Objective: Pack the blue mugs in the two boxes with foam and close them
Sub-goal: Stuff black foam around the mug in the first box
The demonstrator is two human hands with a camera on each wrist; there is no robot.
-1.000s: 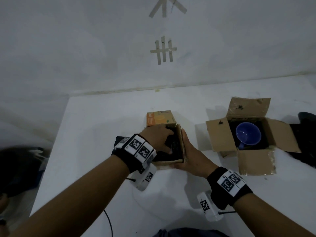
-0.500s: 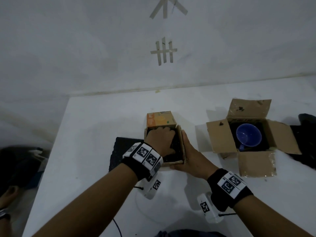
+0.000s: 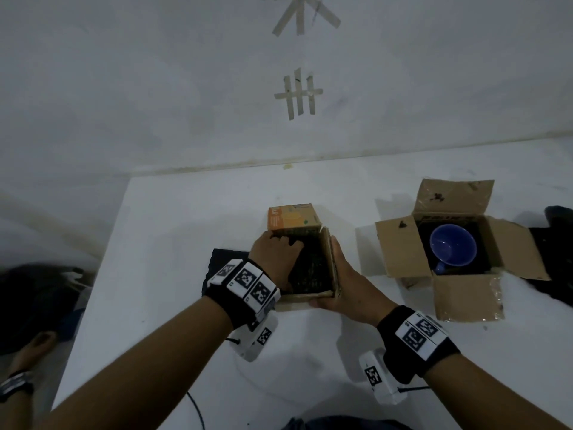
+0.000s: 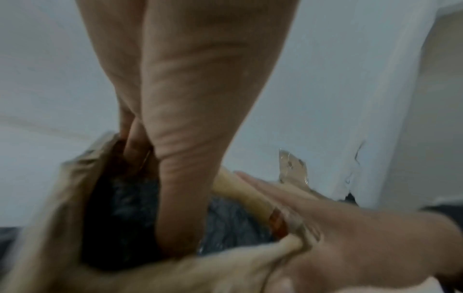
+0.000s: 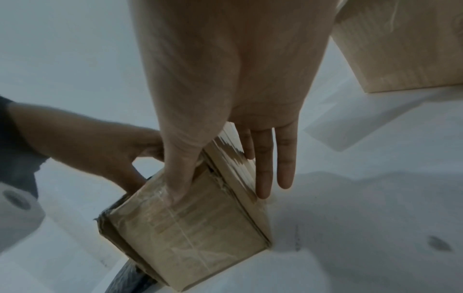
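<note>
The small cardboard box (image 3: 305,302) stands mid-table with dark foam (image 3: 313,268) filling it; no mug shows in it. My left hand (image 3: 279,246) reaches into it, fingers down along the left wall and thumb (image 4: 180,198) pressing on the foam (image 4: 233,224). My right hand (image 3: 338,274) lies flat against the box's right side, fingers (image 5: 263,168) straight and thumb on the near face of the box (image 5: 195,228). To the right, a second box (image 3: 400,246) stands with all flaps open and a blue mug (image 3: 452,248) upright in dark foam.
The small box's orange far flap (image 3: 291,218) stands up. A dark foam piece (image 3: 223,262) lies on the white table (image 3: 186,243) left of that box. More dark material (image 3: 555,252) sits at the right edge. The wall runs close behind.
My left hand has slid from the middle of the foam toward the box's far left corner, uncovering the dark piece on the table. The right hand has stayed on the box's side.
</note>
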